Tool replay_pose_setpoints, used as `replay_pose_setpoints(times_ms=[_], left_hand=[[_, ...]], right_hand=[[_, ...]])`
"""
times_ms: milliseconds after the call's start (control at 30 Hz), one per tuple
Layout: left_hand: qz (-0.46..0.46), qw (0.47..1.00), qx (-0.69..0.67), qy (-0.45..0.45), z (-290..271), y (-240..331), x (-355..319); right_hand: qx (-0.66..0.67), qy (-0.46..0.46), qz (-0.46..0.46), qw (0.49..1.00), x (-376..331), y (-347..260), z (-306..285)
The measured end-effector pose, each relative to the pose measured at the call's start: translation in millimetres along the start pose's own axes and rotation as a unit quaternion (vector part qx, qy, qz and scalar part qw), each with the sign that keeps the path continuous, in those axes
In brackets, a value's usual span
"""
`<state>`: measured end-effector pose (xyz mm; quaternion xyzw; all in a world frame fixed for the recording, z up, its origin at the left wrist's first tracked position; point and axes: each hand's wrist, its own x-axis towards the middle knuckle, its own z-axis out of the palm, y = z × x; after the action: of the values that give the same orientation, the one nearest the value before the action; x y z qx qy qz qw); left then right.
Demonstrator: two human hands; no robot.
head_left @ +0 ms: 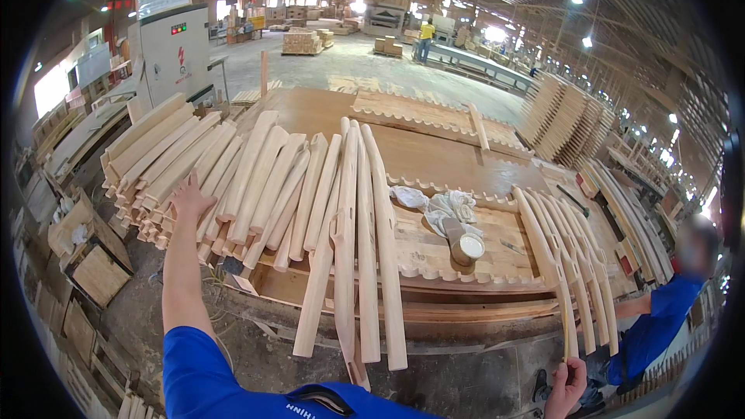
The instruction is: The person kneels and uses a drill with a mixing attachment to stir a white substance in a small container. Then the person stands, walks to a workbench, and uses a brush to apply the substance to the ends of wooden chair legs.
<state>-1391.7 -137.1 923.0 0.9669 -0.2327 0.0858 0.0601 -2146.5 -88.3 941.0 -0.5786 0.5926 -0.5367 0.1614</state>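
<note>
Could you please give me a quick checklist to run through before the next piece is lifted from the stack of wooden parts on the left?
1. Left hand on the stack of curved wooden parts: ok, open hand resting on the pieces, nothing gripped.
2. Right hand free: not ok, it pinches a thin stick at the lower edge.
3. Long pieces secure on the bench: not ok, their ends hang over the front edge.
4. Tape roll and cloth out of the way: ok, they lie well to the right of the stack.
5. Co-worker in blue clear of the stack: ok, at the far right.
6. Stack stable underneath: cannot tell.
</note>
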Motion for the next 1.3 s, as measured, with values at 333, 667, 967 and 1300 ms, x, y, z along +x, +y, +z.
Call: replay_pose_setpoints(times_ms=[333,667,967,1300], left_hand=[[0.096,0.973,0.131,0.164,-3.3,-10.7,14.0],[0.069,0.995,-0.033,0.060,-1.4,6.0,11.3],[0.089,0.972,-0.214,0.046,-29.6,-41.7,-2.4],[-0.033,0.502,-0.864,-0.030,-30.0,-49.4,-140.9]], right_hand=[[-0.062,0.013,0.028,0.998,-24.1,-3.4,-4.0],[-0.057,0.044,0.007,0.997,-37.7,18.8,-24.5],[-0.014,0.008,0.018,1.000,-22.4,30.1,-15.5],[-0.070,-0.140,-0.094,0.983,65.6,35.1,47.5]])
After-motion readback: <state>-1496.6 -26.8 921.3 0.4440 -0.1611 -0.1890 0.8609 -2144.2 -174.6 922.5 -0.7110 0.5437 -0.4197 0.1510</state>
